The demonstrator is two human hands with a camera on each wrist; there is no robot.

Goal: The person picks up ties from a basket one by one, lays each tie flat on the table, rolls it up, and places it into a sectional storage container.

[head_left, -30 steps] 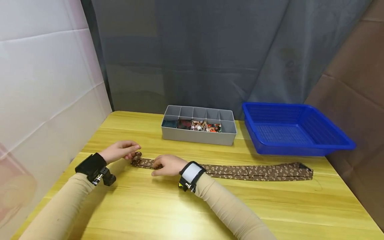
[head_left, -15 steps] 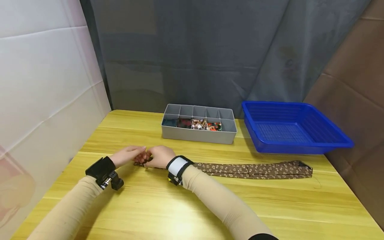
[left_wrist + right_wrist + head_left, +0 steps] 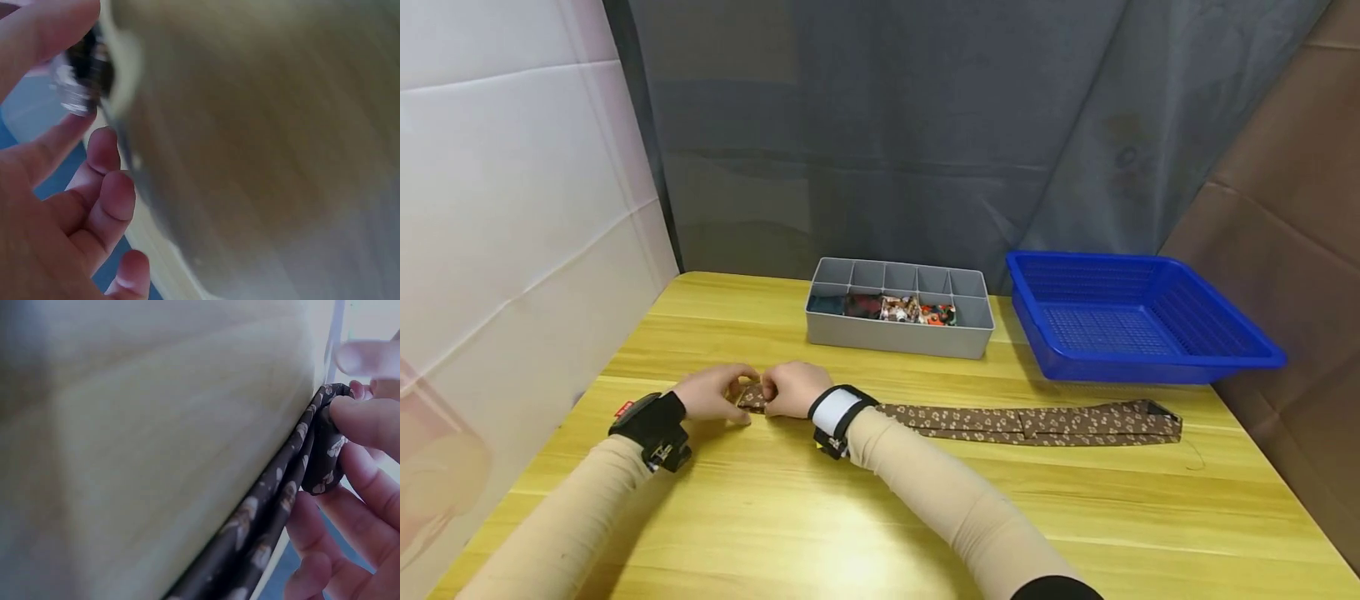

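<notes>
— At the bench (image 3: 880,517) near-left: where's your tie (image 3: 1037,423)?
— Flat across the bench, rolled end (image 3: 328,464) at your hands.
— Grip?
— Your right hand (image 3: 790,389) pinches the roll; left hand (image 3: 711,392) fingers curl on it too.

Grey curtain (image 3: 925,125), white panel (image 3: 512,208) — wooden table (image 3: 850,517)

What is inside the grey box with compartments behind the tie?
The grey box holds small colourful items in its front middle compartments; the back row looks empty. What the items are is too small to tell, and the front wall hides the compartment floors.
</notes>
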